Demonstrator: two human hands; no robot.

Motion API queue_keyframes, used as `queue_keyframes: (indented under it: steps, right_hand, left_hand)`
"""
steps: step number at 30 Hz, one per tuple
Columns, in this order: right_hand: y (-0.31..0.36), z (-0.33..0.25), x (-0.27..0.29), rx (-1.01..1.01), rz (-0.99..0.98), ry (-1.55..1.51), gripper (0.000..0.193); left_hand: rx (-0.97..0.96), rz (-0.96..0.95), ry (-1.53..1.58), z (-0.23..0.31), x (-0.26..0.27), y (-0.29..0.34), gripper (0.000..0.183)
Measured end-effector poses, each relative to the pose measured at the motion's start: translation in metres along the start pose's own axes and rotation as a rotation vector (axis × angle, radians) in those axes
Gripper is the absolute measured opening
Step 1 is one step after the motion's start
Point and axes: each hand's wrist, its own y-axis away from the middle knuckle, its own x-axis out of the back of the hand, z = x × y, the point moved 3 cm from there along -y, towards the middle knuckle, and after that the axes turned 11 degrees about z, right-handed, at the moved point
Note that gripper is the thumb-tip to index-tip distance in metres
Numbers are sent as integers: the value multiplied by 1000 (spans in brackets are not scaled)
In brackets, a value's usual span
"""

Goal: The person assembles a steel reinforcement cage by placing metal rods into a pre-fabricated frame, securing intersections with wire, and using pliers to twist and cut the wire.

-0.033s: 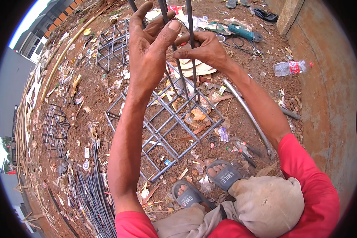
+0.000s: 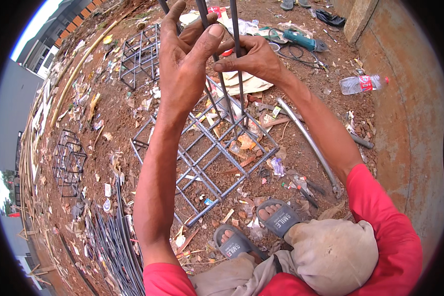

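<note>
Several upright steel rebars rise from a square-grid rebar mat (image 2: 197,170) lying on the dirt in front of me. My left hand (image 2: 187,56) is raised at the upper part of these rods, its thumb and fingers around the middle rebar (image 2: 224,91) and its index finger stretched up near the leftmost one. My right hand (image 2: 256,59) is closed on the right rebar (image 2: 241,93), its thumb in front and its index finger reaching behind. Whether a thin wire sits between the fingers cannot be made out. The rods' tops run out of view.
Small rebar cages (image 2: 70,163) stand at the left, another cage (image 2: 140,56) farther off. A bundle of thin rods (image 2: 116,241) lies lower left. A metal pipe (image 2: 311,143), a green angle grinder (image 2: 301,39) with its cord and a plastic bottle (image 2: 355,85) lie right, beside a concrete wall (image 2: 409,123).
My right hand has shifted very slightly to the left and up at the right rebar. My left hand is nearly unmoved.
</note>
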Motion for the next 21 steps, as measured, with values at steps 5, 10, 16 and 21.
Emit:
queue_keyframes:
  steps: [5,10,16,21]
  right_hand:
    - [-28,-5,-14,-8,-159,65,25]
    - [-30,-9,-22,189,-150,-41,25]
    - [-21,0,1,271,55,159,31]
    - [-20,-5,-28,362,51,132,29]
  left_hand:
    - [-49,-2,-210,0,6,-2,65]
    - [-18,-139,-220,10,14,10,79]
    - [57,-306,-582,4,44,177,33]
    - [523,-450,-701,-52,41,370,56]
